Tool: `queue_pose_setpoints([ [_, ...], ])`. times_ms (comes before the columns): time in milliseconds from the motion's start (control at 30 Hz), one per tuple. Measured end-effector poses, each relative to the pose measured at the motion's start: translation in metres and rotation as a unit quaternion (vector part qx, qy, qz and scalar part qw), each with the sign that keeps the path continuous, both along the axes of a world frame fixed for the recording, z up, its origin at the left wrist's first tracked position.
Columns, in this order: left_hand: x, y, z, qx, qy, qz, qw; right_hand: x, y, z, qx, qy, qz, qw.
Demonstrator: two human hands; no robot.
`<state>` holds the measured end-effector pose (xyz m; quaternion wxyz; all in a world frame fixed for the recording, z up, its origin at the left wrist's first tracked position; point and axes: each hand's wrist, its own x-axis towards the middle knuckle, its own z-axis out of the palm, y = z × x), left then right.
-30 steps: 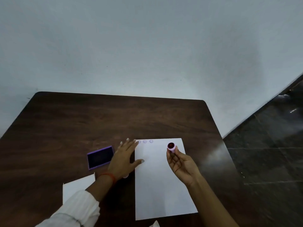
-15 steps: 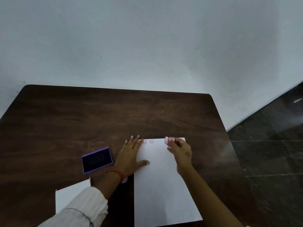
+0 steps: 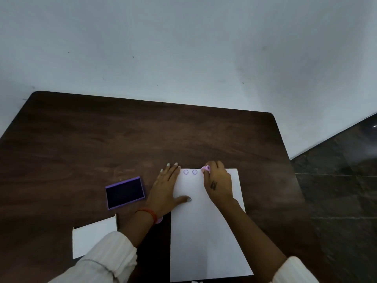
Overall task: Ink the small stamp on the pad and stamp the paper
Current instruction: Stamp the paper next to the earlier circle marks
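Stamp (image 3: 206, 169) lowered onto paper (image 3: 206, 231); ink pad (image 3: 124, 193) left.

A dark wooden desk (image 3: 81, 144) stands against a pale wall (image 3: 183, 48). A white card or open box (image 3: 92, 237), hard to tell which, lies near its front edge. Dark tiled floor (image 3: 336, 190) shows at right.

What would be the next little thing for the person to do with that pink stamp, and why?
Probably lift the small pink stamp straight up. The right hand holds it down at the top edge of the white paper sheet, just right of two purple round prints, while the left hand lies flat on the sheet's left edge.
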<state>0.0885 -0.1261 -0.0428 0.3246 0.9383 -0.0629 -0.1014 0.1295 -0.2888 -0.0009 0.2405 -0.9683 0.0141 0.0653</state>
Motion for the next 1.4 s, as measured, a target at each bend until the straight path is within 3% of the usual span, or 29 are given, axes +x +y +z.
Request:
queue_pose_setpoints([
  [533, 0.002, -0.001, 0.003, 0.002, 0.01, 0.003, 1.0, 0.002, 0.008, 0.005, -0.096, 0.069, 0.064, 0.991],
  [867, 0.002, -0.002, 0.003, 0.0, 0.014, 0.005, 1.0, 0.003, 0.013, 0.002, -0.14, 0.05, 0.077, 0.986],
  [1400, 0.002, -0.001, 0.0, -0.007, 0.009, 0.008, 1.0, 0.0, 0.012, -0.003, -0.085, 0.009, 0.103, 0.991],
])
